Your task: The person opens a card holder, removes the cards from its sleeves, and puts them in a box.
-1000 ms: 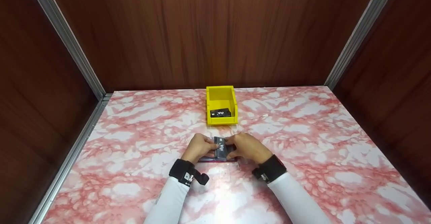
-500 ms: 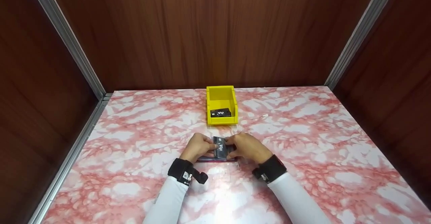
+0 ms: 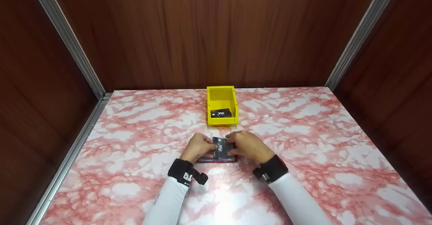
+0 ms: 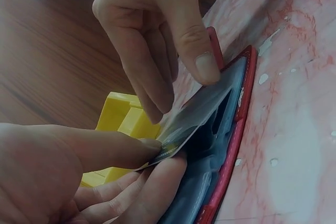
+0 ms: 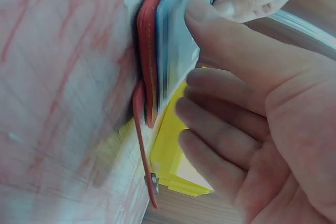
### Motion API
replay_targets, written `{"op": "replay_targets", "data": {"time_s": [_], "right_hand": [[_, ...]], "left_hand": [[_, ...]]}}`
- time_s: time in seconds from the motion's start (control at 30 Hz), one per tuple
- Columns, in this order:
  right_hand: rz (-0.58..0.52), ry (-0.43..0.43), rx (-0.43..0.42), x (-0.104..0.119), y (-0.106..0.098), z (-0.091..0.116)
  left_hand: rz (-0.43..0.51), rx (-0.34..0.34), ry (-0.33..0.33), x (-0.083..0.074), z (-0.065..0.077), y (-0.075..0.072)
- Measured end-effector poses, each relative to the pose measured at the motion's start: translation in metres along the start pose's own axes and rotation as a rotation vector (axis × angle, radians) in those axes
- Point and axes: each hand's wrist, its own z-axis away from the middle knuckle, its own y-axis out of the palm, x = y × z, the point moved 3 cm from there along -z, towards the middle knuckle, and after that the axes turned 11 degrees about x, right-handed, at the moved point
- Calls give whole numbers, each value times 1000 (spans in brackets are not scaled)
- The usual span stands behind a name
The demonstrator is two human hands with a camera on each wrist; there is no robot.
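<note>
A dark card with "Vip" lettering [image 3: 220, 148] lies over an open red-edged card holder [image 4: 249, 77] with clear plastic sleeves. My left hand [image 3: 198, 148] pinches the card's edge between thumb and fingers, plain in the left wrist view. On the other side, my right hand [image 3: 249, 146] is held at the sleeve, its fingers spread apart and slightly bent. In the right wrist view its thumb [image 5: 210, 19] lies at the clear sleeve [image 5: 181, 35], while the other fingers stay off it. Whether the thumb presses the sleeve is unclear.
Just beyond the hands stands a yellow bin [image 3: 222, 122] with black Vip cards [image 3: 221, 113] in it. A strap with a metal snap [image 5: 152, 183] sticks out from the holder. Wooden panels [image 3: 216, 35] enclose the pink marbled table [image 3: 141, 130].
The left hand has shifted slightly left with the card. The right hand's fingers have loosened and lifted a little away from the sleeve. The bin has stayed in place.
</note>
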Motion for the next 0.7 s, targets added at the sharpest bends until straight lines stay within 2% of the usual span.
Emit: {"op": "replay_targets", "data": {"time_s": [0.27,0.7], "right_hand": [[-38,-58,31,2,4,-1],[-88,-30,48,0,7,-3]], "left_hand": [[-36,-20,4,0,0,2],[-75,-18,0,-2,1,3]]}}
